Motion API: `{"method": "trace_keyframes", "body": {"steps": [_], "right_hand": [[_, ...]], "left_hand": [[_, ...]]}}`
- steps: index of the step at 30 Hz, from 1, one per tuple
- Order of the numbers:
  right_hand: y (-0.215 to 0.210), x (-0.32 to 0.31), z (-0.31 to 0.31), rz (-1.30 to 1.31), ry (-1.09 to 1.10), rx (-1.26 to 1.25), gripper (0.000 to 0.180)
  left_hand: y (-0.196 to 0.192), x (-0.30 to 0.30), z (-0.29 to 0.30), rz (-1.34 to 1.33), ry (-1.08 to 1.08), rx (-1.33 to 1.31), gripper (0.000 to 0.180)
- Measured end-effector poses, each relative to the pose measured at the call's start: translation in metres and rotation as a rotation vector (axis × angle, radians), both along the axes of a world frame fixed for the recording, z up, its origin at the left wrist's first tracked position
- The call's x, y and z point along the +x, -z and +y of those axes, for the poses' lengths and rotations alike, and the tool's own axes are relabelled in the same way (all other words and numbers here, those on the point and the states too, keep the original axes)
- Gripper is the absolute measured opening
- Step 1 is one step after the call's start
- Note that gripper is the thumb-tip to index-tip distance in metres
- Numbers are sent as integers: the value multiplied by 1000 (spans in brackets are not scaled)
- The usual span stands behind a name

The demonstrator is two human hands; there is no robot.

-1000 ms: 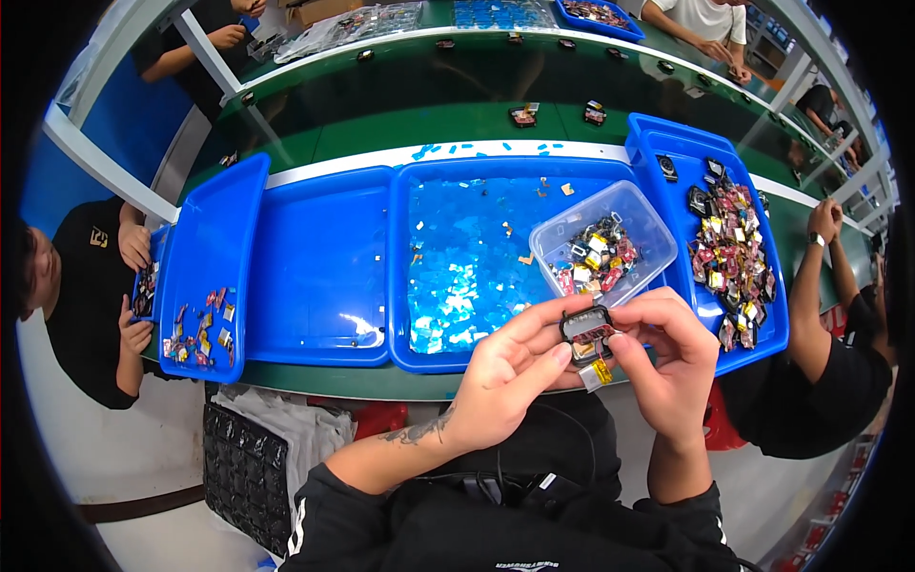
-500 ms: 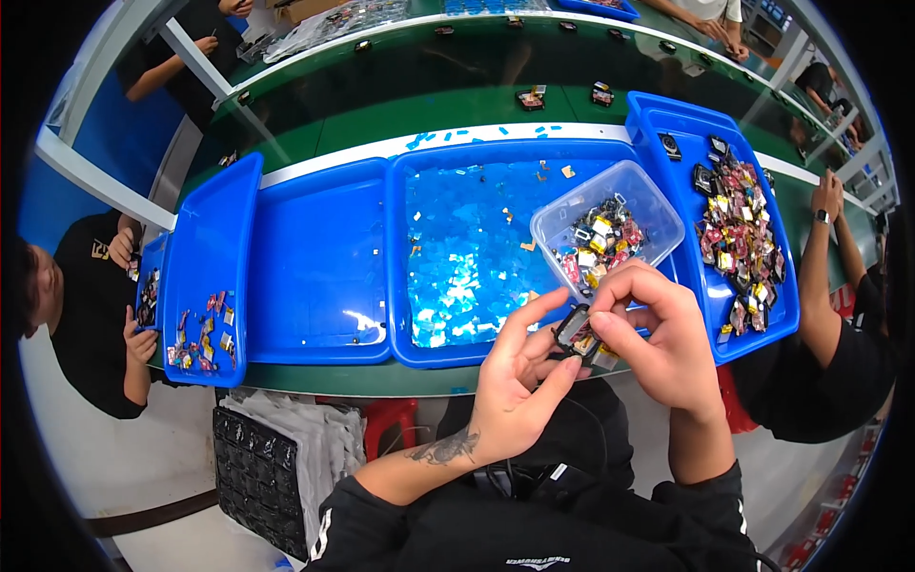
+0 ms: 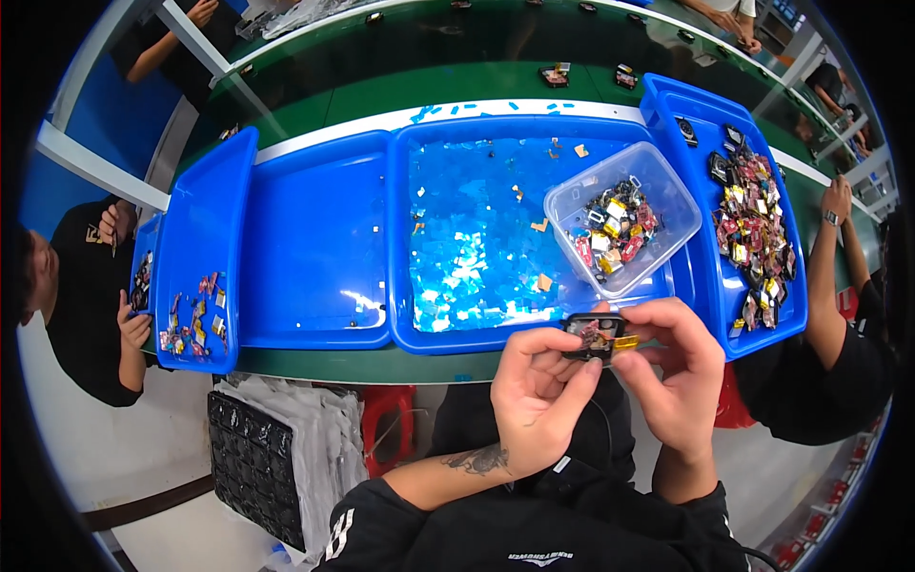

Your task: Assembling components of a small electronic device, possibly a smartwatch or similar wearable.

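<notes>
My left hand (image 3: 536, 393) grips the left side of a small black watch-like casing (image 3: 578, 324) between thumb and fingers. The casing's open inside faces up and shows a reddish circuit part. From its right side sticks a small yellow-taped piece, perhaps a battery (image 3: 625, 342). My right hand (image 3: 679, 374) pinches the casing at that right side, thumb below and forefinger above. Both hands are just in front of the table edge. Beyond them a clear plastic box (image 3: 570, 195) holds a heap of similar small electronic parts.
The box stands in a blue tray (image 3: 399, 238) strewn with blue film pieces. An adjoining blue tray (image 3: 305, 238) is at left; another tray (image 3: 195, 191) there holds a few parts. The right tray (image 3: 667, 103) holds many. Co-workers sit at both sides, and black casings (image 3: 555, 76) lie beyond.
The casing has turned in my fingers from a tilted position to lie level, its inside now showing. My right hand has shifted to its right side. The whole view has moved slightly.
</notes>
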State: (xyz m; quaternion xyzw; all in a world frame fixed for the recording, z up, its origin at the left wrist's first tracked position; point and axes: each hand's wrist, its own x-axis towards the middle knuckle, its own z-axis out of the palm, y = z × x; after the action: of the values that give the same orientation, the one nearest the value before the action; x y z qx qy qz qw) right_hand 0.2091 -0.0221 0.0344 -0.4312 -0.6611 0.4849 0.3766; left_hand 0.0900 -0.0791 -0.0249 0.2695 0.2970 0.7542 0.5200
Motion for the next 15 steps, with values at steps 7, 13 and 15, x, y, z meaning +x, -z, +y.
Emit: {"method": "trace_keyframes", "body": {"steps": [7, 13, 15], "right_hand": [[-1, 7, 10, -45, 53, 84, 22], [-8, 6, 18, -97, -67, 243, 22], [-9, 3, 18, -30, -52, 207, 22]], "left_hand": [[3, -9, -5, 119, 92, -19, 23], [1, -8, -6, 38, 52, -40, 12], [-4, -5, -7, 92, -2, -22, 15]]}}
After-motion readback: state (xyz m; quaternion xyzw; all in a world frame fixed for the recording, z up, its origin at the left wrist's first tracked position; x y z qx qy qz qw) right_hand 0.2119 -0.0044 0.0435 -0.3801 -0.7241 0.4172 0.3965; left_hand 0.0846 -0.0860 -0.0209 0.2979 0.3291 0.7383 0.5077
